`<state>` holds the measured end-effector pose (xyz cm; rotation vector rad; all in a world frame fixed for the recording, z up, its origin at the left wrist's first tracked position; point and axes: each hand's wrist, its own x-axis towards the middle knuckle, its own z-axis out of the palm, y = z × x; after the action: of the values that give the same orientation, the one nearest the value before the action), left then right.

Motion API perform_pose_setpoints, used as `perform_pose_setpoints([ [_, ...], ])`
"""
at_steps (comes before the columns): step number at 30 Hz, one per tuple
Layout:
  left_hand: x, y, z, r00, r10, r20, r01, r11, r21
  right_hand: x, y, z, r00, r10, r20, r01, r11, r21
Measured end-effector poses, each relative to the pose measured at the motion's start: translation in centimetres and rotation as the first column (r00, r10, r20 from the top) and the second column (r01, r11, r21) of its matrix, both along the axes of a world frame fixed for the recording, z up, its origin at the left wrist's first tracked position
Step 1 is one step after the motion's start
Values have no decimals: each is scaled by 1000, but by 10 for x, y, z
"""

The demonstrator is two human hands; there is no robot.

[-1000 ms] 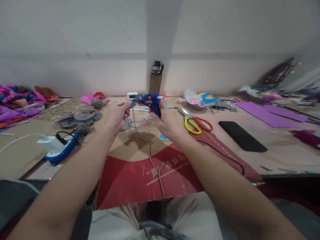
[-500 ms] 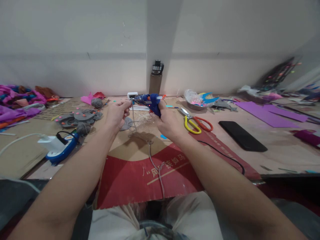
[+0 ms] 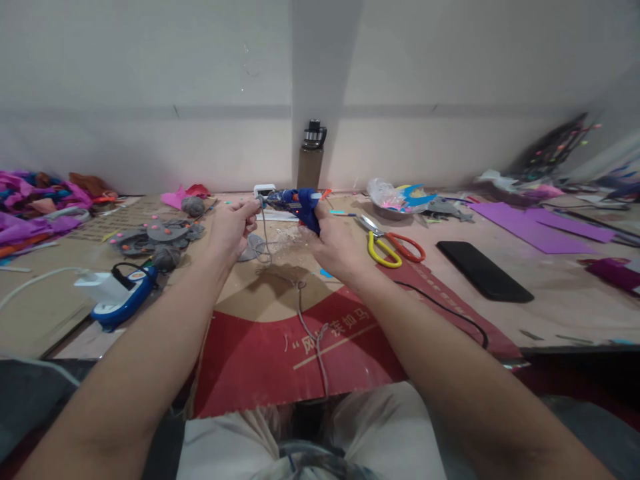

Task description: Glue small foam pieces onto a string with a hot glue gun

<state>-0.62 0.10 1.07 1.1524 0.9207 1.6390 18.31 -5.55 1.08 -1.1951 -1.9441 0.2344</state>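
Observation:
My right hand (image 3: 336,243) is wrapped round the grip of a blue hot glue gun (image 3: 299,203), whose nozzle points left. My left hand (image 3: 231,227) is closed in a pinch on the upper end of a grey cord (image 3: 302,311), held right at the gun's tip. The cord hangs down from my fingers and trails over the red and tan cardboard sheet (image 3: 260,363) toward my lap. A black cable (image 3: 445,308) runs from the gun to the right across the table.
Yellow and orange scissors (image 3: 390,248) and a black phone (image 3: 484,271) lie right of my hands. A blue power strip with a white plug (image 3: 119,296) sits at the left near grey felt pieces (image 3: 159,235). A bottle (image 3: 311,159) stands by the wall. Purple sheets (image 3: 540,227) lie far right.
Both hands and the glue gun have shifted very slightly left and up. The cord stays pinched at the nozzle.

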Motion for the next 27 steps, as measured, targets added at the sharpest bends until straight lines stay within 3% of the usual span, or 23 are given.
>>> perform_pose_setpoints([
  [21, 0, -1, 2, 1000, 5, -2, -5, 1000, 18, 0, -1, 0, 1000, 6, 21, -5, 1000, -13],
  [27, -1, 0, 1, 1000, 0, 11, 0, 1000, 14, -1, -1, 1, 999, 16, -37, -17, 1000, -23],
])
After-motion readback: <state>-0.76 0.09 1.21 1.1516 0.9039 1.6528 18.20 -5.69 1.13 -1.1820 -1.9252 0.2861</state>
